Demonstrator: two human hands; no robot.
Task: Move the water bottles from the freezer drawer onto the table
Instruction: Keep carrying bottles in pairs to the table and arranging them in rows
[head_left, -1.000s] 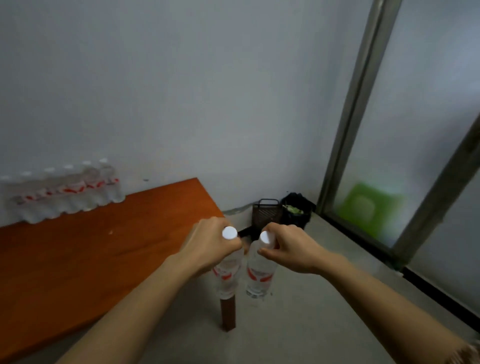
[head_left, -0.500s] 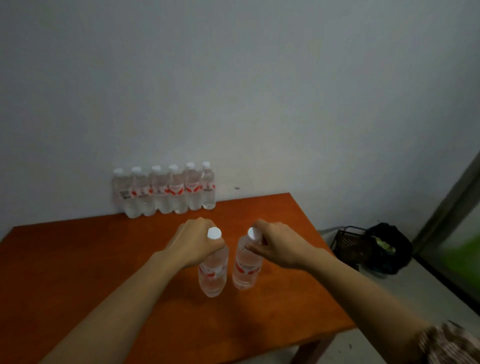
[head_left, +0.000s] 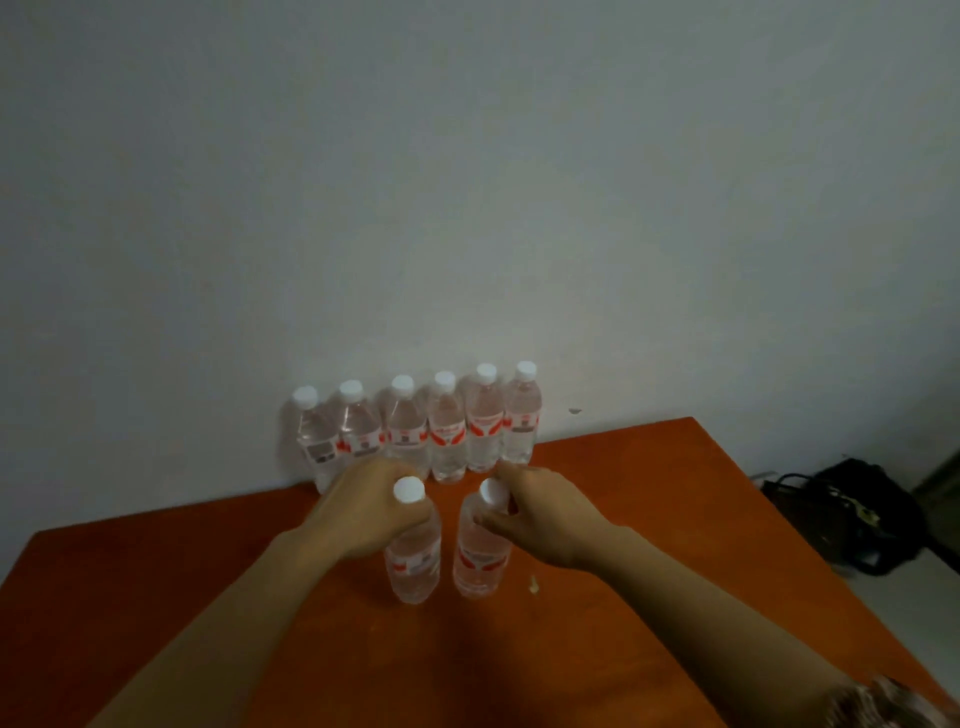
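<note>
At frame centre we hold two water bottles by the neck: the left hand (head_left: 371, 512) has its grip clenched around the left bottle (head_left: 414, 564), the right hand (head_left: 543, 514) around the right bottle (head_left: 480, 561), both low over the orange table (head_left: 649, 519). Full of clear contents, they likely handle heavy and perhaps slick. Six capped bottles (head_left: 447, 431) line the wall behind.

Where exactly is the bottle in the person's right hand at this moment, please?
In the head view, the right-hand bottle hangs over the orange table near centre, beside the left-hand bottle, before the row of six bottles.
</note>
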